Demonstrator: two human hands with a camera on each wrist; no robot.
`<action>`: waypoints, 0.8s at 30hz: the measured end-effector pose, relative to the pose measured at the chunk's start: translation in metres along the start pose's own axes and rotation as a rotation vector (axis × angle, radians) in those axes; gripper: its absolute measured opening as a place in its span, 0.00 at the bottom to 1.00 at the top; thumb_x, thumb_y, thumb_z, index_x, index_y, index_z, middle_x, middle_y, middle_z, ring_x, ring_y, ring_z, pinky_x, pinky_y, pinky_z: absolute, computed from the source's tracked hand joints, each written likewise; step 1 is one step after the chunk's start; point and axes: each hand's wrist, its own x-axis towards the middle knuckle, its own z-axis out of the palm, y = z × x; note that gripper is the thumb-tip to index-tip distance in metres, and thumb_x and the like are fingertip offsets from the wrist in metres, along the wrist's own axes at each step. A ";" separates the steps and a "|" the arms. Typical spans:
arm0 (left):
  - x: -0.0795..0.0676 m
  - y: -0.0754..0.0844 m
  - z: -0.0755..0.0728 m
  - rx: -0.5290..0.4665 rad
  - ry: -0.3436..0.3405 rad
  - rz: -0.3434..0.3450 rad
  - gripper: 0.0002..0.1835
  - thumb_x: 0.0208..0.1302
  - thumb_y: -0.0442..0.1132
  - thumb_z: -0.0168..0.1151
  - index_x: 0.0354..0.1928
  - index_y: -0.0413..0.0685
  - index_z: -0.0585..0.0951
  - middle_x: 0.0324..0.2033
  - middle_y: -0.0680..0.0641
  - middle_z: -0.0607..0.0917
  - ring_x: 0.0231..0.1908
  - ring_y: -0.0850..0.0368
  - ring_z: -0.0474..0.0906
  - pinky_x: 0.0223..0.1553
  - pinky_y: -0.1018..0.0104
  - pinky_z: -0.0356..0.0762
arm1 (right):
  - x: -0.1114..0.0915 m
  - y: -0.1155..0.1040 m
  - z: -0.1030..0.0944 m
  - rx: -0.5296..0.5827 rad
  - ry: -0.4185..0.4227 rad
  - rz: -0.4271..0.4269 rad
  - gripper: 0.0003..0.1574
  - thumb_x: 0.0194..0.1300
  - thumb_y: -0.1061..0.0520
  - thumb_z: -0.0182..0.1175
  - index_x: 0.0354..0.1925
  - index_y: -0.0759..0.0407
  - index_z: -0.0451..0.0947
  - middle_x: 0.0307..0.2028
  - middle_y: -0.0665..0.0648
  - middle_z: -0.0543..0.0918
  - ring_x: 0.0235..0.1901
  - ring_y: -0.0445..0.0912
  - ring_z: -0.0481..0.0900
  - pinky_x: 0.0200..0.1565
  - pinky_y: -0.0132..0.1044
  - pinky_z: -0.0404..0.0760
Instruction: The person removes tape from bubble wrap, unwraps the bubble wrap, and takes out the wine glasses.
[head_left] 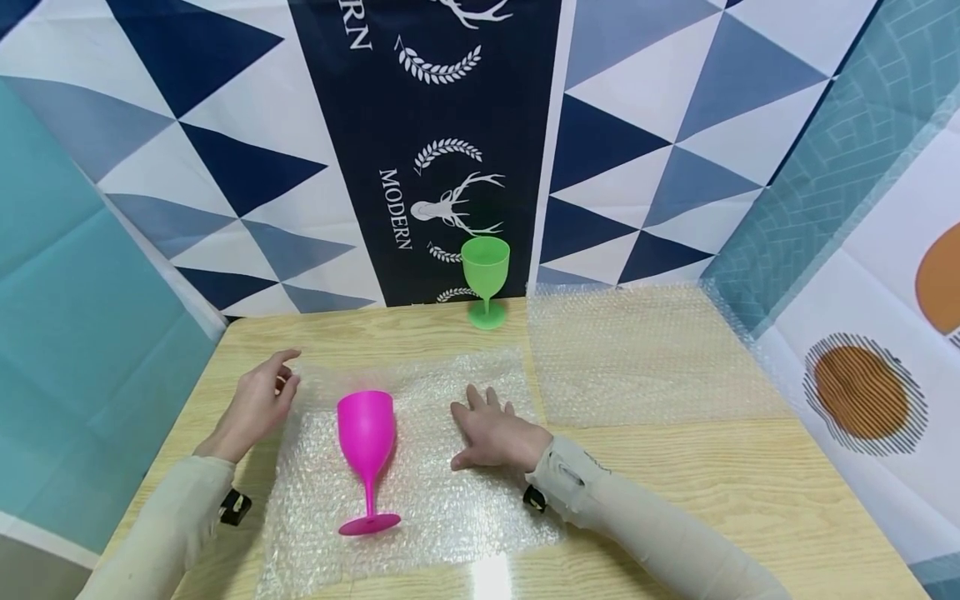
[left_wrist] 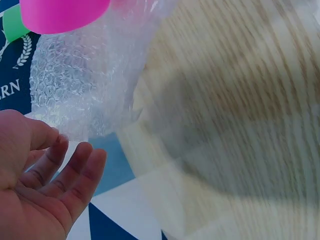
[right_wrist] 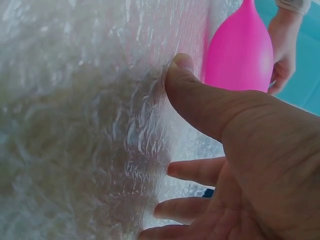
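A bright pink goblet (head_left: 366,429) lies on its side on a sheet of bubble wrap (head_left: 442,517), its bowl toward the back wall and its foot toward the front. At the sheet's far left corner, my left hand (head_left: 261,402) pinches the edge between thumb and index finger, the other fingers loosely bent, as the left wrist view shows. To the right of the goblet, my right hand (head_left: 498,433) rests on the sheet with fingers spread. In the right wrist view its thumb (right_wrist: 187,82) touches the plastic.
A green goblet (head_left: 486,279) stands upright at the table's back edge. A second bubble wrap sheet (head_left: 645,358) lies flat at the back right. Patterned fabric walls (head_left: 457,150) enclose the wooden table (head_left: 712,492) at the back and sides.
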 end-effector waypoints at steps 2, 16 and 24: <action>-0.001 -0.004 0.001 0.013 0.005 0.007 0.21 0.70 0.27 0.59 0.64 0.30 0.73 0.33 0.38 0.85 0.31 0.48 0.83 0.30 0.58 0.81 | 0.000 0.001 0.001 -0.003 0.004 -0.004 0.56 0.57 0.35 0.74 0.74 0.56 0.63 0.80 0.72 0.49 0.76 0.77 0.48 0.70 0.76 0.56; -0.003 -0.021 0.017 0.078 -0.061 -0.061 0.24 0.68 0.28 0.60 0.65 0.28 0.71 0.36 0.33 0.82 0.33 0.45 0.82 0.30 0.55 0.81 | 0.001 0.003 0.004 0.006 0.016 -0.012 0.55 0.57 0.36 0.75 0.73 0.56 0.65 0.80 0.72 0.49 0.76 0.76 0.47 0.70 0.76 0.56; -0.013 -0.004 0.028 0.089 -0.107 0.083 0.21 0.57 0.23 0.66 0.54 0.35 0.79 0.41 0.35 0.80 0.38 0.43 0.81 0.40 0.47 0.85 | 0.002 0.002 0.004 0.002 0.009 0.013 0.58 0.56 0.36 0.75 0.75 0.56 0.63 0.80 0.71 0.48 0.76 0.76 0.46 0.71 0.75 0.55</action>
